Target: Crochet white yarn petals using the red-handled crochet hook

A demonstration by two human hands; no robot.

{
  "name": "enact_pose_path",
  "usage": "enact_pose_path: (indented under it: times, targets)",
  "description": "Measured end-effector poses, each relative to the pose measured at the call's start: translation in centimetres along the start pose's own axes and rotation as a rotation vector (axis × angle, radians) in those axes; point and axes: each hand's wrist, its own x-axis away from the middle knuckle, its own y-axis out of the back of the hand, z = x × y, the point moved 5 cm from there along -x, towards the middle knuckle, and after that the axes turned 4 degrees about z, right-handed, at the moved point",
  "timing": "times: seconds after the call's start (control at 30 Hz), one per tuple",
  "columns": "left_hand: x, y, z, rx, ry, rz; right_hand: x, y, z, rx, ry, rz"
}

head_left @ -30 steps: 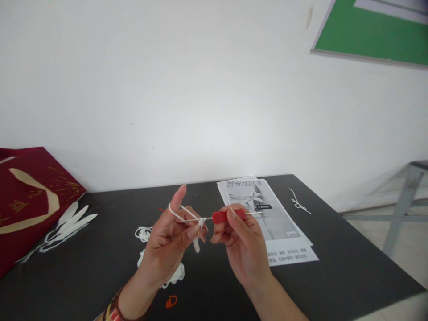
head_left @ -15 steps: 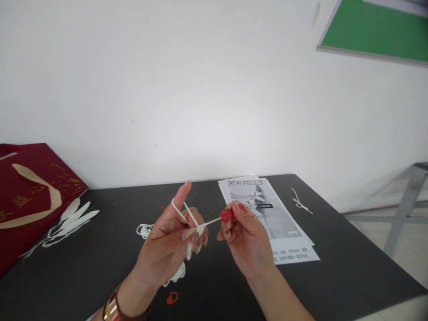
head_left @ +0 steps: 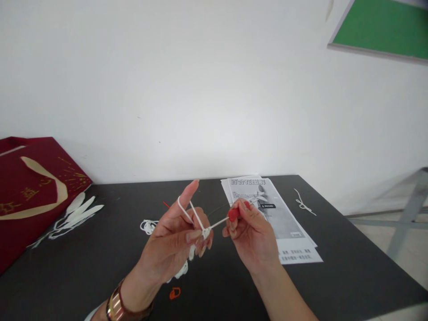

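Observation:
My left hand (head_left: 170,245) pinches a small white crochet piece (head_left: 206,232) between thumb and fingers, its index finger raised with white yarn (head_left: 183,208) looped round it. In my right hand (head_left: 256,236) is a crochet hook with a red handle (head_left: 234,214); its thin shaft reaches left into the white piece. A thin dark wire or strand runs behind the fingers. White yarn also hangs below my left hand, partly hidden by it.
A dark table (head_left: 110,267) holds printed sheets (head_left: 284,223), a knotted white cord (head_left: 303,205), white petal-shaped pieces (head_left: 78,214), a yarn coil (head_left: 147,226) and an orange stitch marker (head_left: 174,293). A red bag (head_left: 30,191) stands at left, by the white wall.
The whole view has shifted slightly, so most things appear a little further right. Both hands keep their grips, and the hook's shaft still meets the white piece.

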Motion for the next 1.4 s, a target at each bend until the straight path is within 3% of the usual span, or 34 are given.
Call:
enact_pose_path:
  times: [0.2, 0.43, 0.9, 1.03, 1.17, 1.3, 1.4]
  targets:
    - [0.0, 0.1, 0.0, 0.007, 0.008, 0.002, 0.3, -0.1, 1.1, 0.091, 0.117, 0.034]
    - [0.0, 0.1, 0.0, 0.007, 0.02, 0.008, 0.1, -0.2, 0.3, 0.041, 0.062, 0.049]
    - [-0.1, 0.2, 0.0, 0.034, 0.014, 0.005, 2.8, -1.7, 3.4, 0.438, 0.563, 0.136]
    - [-0.1, 0.3, 0.0, 0.025, -0.001, 0.007, 4.4, -2.2, 3.5, 0.674, 0.761, 0.181]
    - [-0.1, 0.2, -0.2, 0.043, -0.018, -0.031, 6.5, -3.4, 3.6, 1.12, 1.062, 0.352]
    - [0.0, 0.0, -0.5, 0.073, 0.0, -0.115, 7.2, -4.3, 2.0, 1.556, 1.091, 0.553]
    - [0.0, 0.0, -0.6, 0.076, -0.001, -0.126, 7.5, -4.7, 1.2, 1.713, 1.234, 0.464]
